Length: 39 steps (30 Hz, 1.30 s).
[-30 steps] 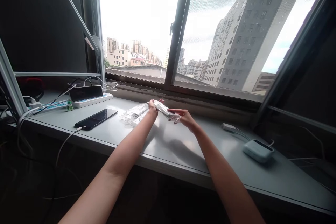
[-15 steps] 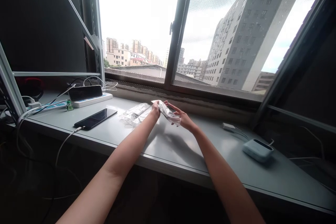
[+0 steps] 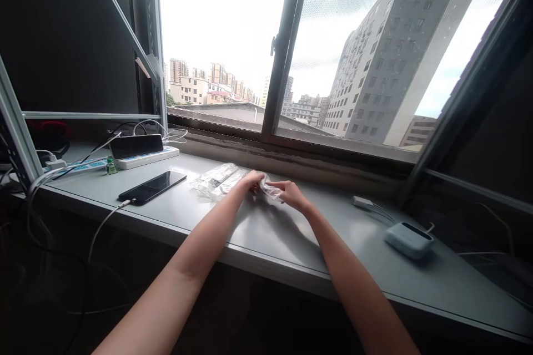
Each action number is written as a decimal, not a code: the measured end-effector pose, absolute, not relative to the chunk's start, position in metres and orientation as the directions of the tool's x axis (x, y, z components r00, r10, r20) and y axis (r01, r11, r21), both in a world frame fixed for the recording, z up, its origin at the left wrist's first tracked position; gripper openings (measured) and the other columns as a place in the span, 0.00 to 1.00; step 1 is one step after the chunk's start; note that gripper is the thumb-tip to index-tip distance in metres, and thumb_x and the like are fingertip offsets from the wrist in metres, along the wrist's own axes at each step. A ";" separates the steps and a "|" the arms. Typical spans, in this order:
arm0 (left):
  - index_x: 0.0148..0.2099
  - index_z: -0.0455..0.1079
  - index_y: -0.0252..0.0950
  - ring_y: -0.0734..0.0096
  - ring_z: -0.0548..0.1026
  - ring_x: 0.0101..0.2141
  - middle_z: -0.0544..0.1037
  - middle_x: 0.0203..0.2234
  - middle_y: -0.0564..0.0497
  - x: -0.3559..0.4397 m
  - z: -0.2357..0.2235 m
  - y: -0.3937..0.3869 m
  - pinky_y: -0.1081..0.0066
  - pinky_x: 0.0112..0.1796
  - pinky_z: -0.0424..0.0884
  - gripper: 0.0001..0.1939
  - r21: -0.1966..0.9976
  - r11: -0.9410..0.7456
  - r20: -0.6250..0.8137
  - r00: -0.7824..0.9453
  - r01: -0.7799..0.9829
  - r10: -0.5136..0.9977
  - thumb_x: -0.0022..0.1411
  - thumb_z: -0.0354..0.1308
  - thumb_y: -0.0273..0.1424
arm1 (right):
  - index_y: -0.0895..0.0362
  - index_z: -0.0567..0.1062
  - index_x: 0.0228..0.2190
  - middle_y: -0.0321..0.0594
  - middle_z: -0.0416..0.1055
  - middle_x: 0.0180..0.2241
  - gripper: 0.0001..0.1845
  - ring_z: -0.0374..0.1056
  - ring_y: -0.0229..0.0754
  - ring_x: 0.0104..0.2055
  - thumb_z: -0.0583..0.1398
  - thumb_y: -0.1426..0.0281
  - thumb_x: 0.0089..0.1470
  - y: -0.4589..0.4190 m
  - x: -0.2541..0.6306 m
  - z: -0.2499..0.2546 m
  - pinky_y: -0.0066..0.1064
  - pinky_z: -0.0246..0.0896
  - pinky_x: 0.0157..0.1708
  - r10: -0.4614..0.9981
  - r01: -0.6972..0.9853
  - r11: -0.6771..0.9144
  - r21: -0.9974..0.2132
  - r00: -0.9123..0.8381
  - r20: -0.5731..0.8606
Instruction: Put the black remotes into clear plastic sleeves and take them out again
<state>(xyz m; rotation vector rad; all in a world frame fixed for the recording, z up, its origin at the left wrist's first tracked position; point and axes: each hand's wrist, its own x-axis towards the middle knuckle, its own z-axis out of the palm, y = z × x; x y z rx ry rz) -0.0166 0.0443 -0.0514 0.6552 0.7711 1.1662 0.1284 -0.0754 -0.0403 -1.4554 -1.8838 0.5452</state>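
Frame centre | left hand (image 3: 251,179): fingers curled round bag (image 3: 271,191) | right hand (image 3: 293,194): pinching right end | best: light, even grip

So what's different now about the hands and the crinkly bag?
The left hand moved down a little and turned over, covering more of the clear bag. The right hand had its fingers spread just before; now they have closed in on the bag's right end. The bag dipped too. The other bags, flat phone and blue box stayed put.
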 end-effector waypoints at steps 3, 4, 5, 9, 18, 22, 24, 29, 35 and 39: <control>0.54 0.63 0.36 0.62 0.77 0.24 0.72 0.24 0.49 -0.022 -0.050 0.044 0.66 0.31 0.74 0.15 0.839 0.292 -0.258 0.138 -0.459 0.956 0.68 0.46 0.33 | 0.54 0.79 0.49 0.33 0.76 0.24 0.28 0.62 0.33 0.21 0.58 0.78 0.45 -0.081 0.123 -0.038 0.24 0.62 0.23 0.943 0.626 0.330 -0.706 -0.251 0.218; 0.55 0.62 0.35 0.62 0.77 0.26 0.72 0.25 0.49 -0.023 -0.049 0.043 0.66 0.32 0.74 0.16 0.844 0.277 -0.246 0.127 -0.459 0.961 0.69 0.46 0.34 | 0.55 0.79 0.49 0.33 0.74 0.21 0.27 0.60 0.32 0.20 0.58 0.78 0.46 -0.083 0.122 -0.036 0.24 0.60 0.23 0.935 0.611 0.347 -0.711 -0.285 0.211; 0.55 0.62 0.35 0.61 0.78 0.28 0.72 0.26 0.48 -0.024 -0.048 0.043 0.65 0.34 0.74 0.16 0.852 0.257 -0.232 0.112 -0.455 0.966 0.69 0.47 0.34 | 0.57 0.79 0.49 0.33 0.72 0.18 0.26 0.58 0.31 0.18 0.58 0.77 0.48 -0.085 0.120 -0.033 0.23 0.58 0.22 0.927 0.595 0.361 -0.718 -0.314 0.206; 0.46 0.66 0.36 0.56 0.78 0.44 0.75 0.29 0.45 -0.028 -0.047 0.041 0.66 0.42 0.73 0.07 0.912 0.170 -0.190 -0.015 -0.373 0.982 0.67 0.49 0.29 | 0.58 0.77 0.51 0.31 0.68 0.15 0.25 0.52 0.30 0.15 0.58 0.74 0.51 -0.090 0.118 -0.028 0.23 0.52 0.17 0.902 0.538 0.335 -0.773 -0.420 0.098; 0.24 0.55 0.41 0.54 0.49 0.67 0.75 0.41 0.36 -0.024 -0.043 0.020 0.61 0.60 0.55 0.15 0.969 -0.053 0.036 -0.074 -0.243 0.997 0.58 0.51 0.18 | 0.54 0.73 0.56 0.34 0.74 0.22 0.27 0.60 0.31 0.19 0.61 0.68 0.54 -0.098 0.112 -0.020 0.23 0.57 0.23 0.776 0.511 0.227 -0.829 -0.610 -0.164; 0.23 0.53 0.39 0.51 0.45 0.68 0.70 0.51 0.33 -0.019 -0.036 0.011 0.55 0.63 0.45 0.17 0.977 -0.209 0.211 -0.038 0.051 0.977 0.54 0.53 0.15 | 0.51 0.70 0.58 0.35 0.75 0.26 0.29 0.63 0.30 0.22 0.62 0.62 0.56 -0.103 0.111 -0.016 0.23 0.53 0.23 0.720 0.474 0.261 -0.841 -0.676 -0.157; 0.23 0.54 0.38 0.51 0.44 0.68 0.70 0.52 0.34 -0.016 -0.033 0.007 0.54 0.63 0.45 0.16 0.966 -0.245 0.244 0.019 0.089 0.970 0.53 0.55 0.16 | 0.52 0.70 0.59 0.35 0.75 0.26 0.29 0.63 0.30 0.22 0.62 0.60 0.56 -0.105 0.111 -0.015 0.23 0.51 0.23 0.707 0.449 0.253 -0.857 -0.690 -0.154; 0.23 0.63 0.39 0.52 0.53 0.66 0.77 0.40 0.36 -0.018 -0.032 -0.008 0.57 0.63 0.48 0.14 0.990 -0.116 0.097 0.204 0.082 0.974 0.58 0.57 0.21 | 0.56 0.73 0.55 0.34 0.71 0.23 0.28 0.58 0.29 0.19 0.61 0.57 0.56 -0.109 0.113 -0.009 0.25 0.47 0.21 0.692 0.339 0.292 -0.894 -0.720 -0.047; 0.44 0.76 0.37 0.55 0.58 0.64 0.74 0.54 0.39 -0.069 -0.022 -0.035 0.55 0.62 0.50 0.12 0.838 -0.471 0.346 0.398 0.277 0.850 0.66 0.54 0.36 | 0.57 0.72 0.56 0.34 0.70 0.24 0.28 0.59 0.30 0.21 0.61 0.57 0.57 -0.117 0.109 -0.002 0.25 0.48 0.22 0.704 0.236 0.355 -0.904 -0.704 0.093; 0.63 0.63 0.43 0.56 0.47 0.68 0.57 0.67 0.49 -0.142 0.011 -0.044 0.50 0.64 0.39 0.26 0.351 -0.650 0.383 0.529 0.674 0.757 0.66 0.50 0.45 | 0.56 0.71 0.57 0.36 0.72 0.26 0.30 0.61 0.31 0.23 0.62 0.57 0.57 -0.118 0.105 -0.003 0.25 0.51 0.23 0.686 0.262 0.354 -0.898 -0.725 0.059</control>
